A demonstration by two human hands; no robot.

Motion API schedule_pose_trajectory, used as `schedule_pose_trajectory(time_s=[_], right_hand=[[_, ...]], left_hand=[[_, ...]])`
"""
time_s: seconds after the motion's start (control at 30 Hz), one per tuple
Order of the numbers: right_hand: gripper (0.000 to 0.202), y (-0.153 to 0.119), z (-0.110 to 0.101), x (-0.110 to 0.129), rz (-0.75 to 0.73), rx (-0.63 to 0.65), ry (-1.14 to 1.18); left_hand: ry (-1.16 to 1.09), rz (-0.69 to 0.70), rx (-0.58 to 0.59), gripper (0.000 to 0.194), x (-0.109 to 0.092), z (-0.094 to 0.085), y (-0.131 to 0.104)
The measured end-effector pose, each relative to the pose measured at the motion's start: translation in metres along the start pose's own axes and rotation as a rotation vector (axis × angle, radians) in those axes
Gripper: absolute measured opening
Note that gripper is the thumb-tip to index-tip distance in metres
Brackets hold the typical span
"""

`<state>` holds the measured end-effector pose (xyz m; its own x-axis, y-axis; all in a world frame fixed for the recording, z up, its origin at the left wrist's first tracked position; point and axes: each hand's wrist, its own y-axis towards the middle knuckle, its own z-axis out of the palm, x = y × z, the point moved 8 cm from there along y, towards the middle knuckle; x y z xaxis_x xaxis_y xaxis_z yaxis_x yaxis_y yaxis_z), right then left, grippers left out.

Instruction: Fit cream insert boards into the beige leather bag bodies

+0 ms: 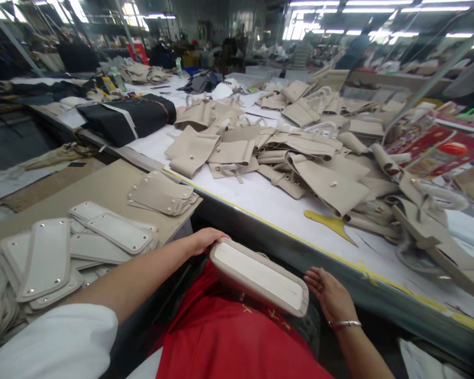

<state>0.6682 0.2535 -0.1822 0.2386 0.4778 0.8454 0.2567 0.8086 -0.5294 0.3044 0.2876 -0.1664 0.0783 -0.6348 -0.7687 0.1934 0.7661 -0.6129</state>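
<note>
A beige bag body (260, 276) rests on my lap against the red apron, its long pale bottom facing up. My left hand (210, 240) grips its left end, with the fingers partly hidden behind the edge. Just off the right end, my right hand (332, 295) is held with its fingers stretched out and nothing in it. A silver bracelet circles that wrist. To the left lie overlapping pale oblong base panels (47, 258) with metal studs at their ends. Behind them is a small stack of beige studded pieces (160, 193).
The long white-topped table (237, 192) runs across in front, its edge marked with yellow tape. Beige bag parts (237, 145) are heaped on it, near a yellow tool (332, 223). A black bundle (130, 118) sits at left; a red patterned bag (438, 142) stands at right.
</note>
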Motion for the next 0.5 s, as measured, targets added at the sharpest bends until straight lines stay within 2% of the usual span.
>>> schedule_pose_trajectory(time_s=[0.13, 0.3, 0.4, 0.5], right_hand=[[0.016, -0.007, 0.008, 0.007, -0.077, 0.031, -0.079], [0.017, -0.017, -0.002, -0.001, -0.062, 0.033, -0.086], [0.021, -0.026, -0.001, -0.002, -0.068, 0.06, -0.071], [0.031, -0.041, 0.011, 0.012, -0.189, 0.181, -0.2]], left_hand=[[0.01, -0.043, 0.094, 0.037, 0.0, -0.001, -0.002], [-0.03, 0.151, 0.187, 0.048, 0.002, 0.008, -0.001], [0.092, 0.25, 0.16, 0.056, 0.004, 0.009, -0.003], [0.334, 0.331, 0.06, 0.066, 0.0, 0.003, -0.006]])
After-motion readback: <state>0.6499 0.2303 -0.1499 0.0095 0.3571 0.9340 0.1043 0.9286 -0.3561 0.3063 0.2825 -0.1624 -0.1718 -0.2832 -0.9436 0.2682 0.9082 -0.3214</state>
